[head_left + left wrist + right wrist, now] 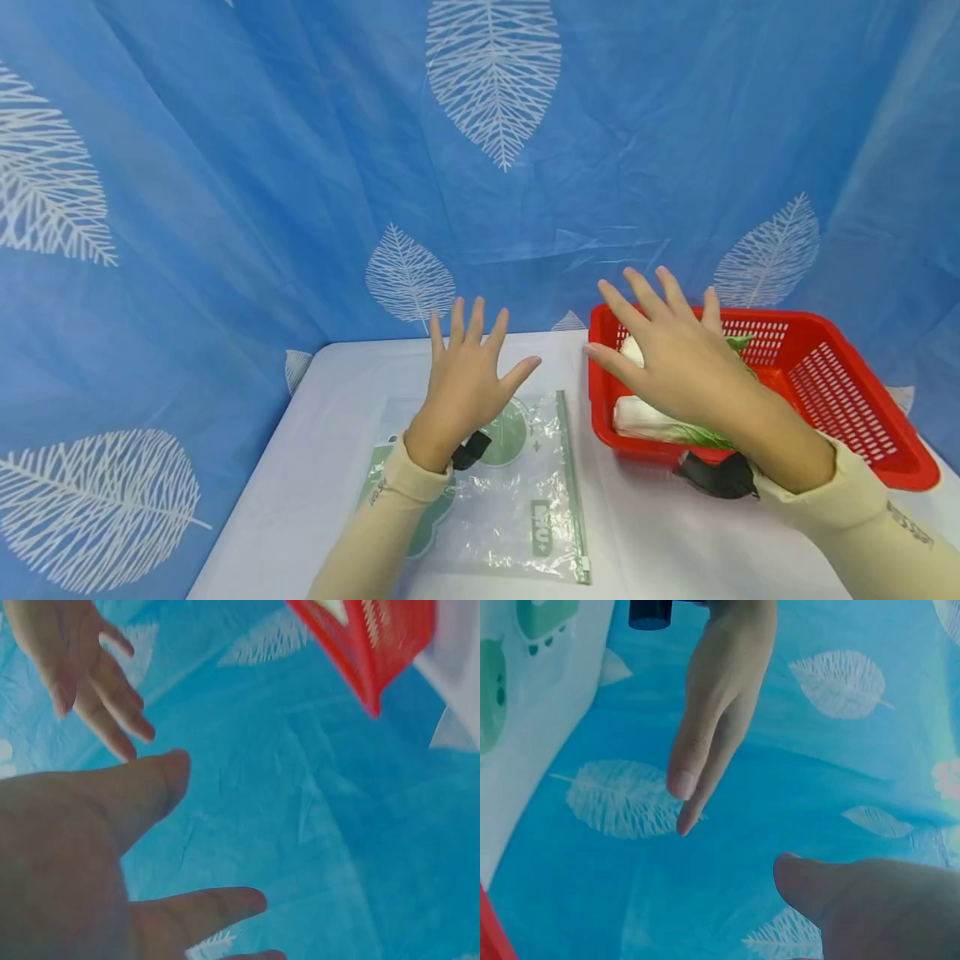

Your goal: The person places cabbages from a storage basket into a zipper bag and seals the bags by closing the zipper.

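With fingers spread, my left hand (463, 382) is held up over a clear zip bag (502, 517) printed in green, which lies flat on the table. My right hand (678, 354), fingers also spread, overlaps the red basket (858, 400) in the head view. Inside that basket are pale vegetables with green leaves (648, 419), partly hidden by the right hand and forearm. Neither palm has anything in it. In the left wrist view the right hand (75, 667) shows beyond the left thumb (150, 787), the two hands apart.
A white-covered table (300, 492) carries the bag and the basket. Behind and to the left hangs a blue curtain (300, 167) with white leaf prints, close to the table's edges. Black wrist cameras (716, 475) sit under the cuffs.
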Available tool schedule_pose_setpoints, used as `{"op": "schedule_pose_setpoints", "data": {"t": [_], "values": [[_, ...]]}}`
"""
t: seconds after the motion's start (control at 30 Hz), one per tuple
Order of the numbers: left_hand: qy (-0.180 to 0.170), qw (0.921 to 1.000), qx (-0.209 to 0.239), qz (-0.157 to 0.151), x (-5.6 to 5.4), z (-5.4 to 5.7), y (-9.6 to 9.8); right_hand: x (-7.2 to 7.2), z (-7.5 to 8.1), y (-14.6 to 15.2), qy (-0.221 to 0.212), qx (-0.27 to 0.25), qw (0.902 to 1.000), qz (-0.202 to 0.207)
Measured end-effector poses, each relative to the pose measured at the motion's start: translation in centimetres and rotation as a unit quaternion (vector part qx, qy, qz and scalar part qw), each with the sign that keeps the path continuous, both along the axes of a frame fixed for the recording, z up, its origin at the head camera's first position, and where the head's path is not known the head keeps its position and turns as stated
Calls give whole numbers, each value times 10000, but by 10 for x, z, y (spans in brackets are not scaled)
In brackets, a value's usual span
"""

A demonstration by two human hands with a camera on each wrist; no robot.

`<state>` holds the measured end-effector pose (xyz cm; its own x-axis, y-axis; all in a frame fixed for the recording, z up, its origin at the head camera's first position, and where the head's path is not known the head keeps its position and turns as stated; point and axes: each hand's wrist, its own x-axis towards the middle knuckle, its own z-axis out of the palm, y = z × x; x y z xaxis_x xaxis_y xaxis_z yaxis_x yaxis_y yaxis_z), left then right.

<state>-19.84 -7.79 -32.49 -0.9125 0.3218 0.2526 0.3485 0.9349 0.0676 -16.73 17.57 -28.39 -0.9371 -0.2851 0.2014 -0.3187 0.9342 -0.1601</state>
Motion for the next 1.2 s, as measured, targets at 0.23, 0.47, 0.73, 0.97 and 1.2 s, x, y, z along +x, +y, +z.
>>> {"op": "schedule_pose_setpoints", "data": {"t": [0.23,0.47,0.73,0.97,1.2], "values": [[902,9910,509,-849,15,-27,-5,17,-31,-5,517,-514,9960,517],[1175,9748,1138,-1516,19,-58,-13,50,-99,-23,2352,-2246,9316,1624],[616,9674,1561,-1895,20,-91,-6,69,-181,-34,2573,-3249,8897,1915],[-54,9559,1948,-2199,21,-123,21,75,-216,-27,1862,-3787,8970,1317],[-1120,9463,1798,-2444,15,-154,39,79,-225,-23,943,-4144,9012,850]]}}
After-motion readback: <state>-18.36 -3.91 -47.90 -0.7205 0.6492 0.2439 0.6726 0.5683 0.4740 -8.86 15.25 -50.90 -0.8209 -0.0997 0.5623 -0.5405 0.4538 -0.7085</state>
